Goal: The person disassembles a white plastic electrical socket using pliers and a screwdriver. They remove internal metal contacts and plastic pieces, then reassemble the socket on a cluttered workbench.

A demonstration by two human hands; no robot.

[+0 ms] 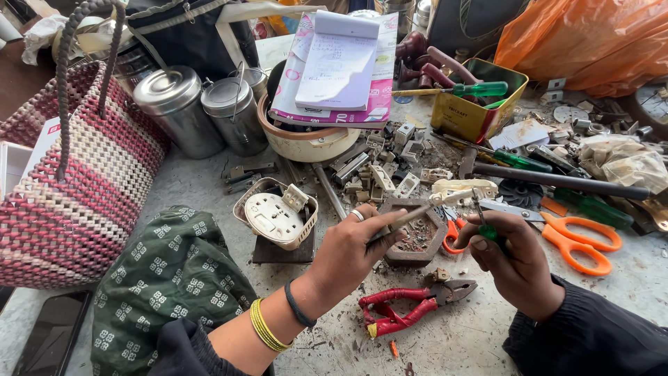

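Woven plastic in pink and cream makes up the basket (66,188) at far left; past it a round white socket plate (276,217) sits in its tilted housing. Next comes the left hand (351,251), fingers pinched shut on a thin metal strip (409,217) whose long axis runs up and to the right, its free end reaching toward the cream part (463,191) above the hexagonal dish (417,240). Just right of that, the right hand (518,261) is closed around a small green-handled screwdriver (489,226), shaft pointing up toward the same cream part. The two tips nearly meet, both hands about equally near. Red pliers (410,310) lie below between the wrists, orange scissors (574,240) at right.
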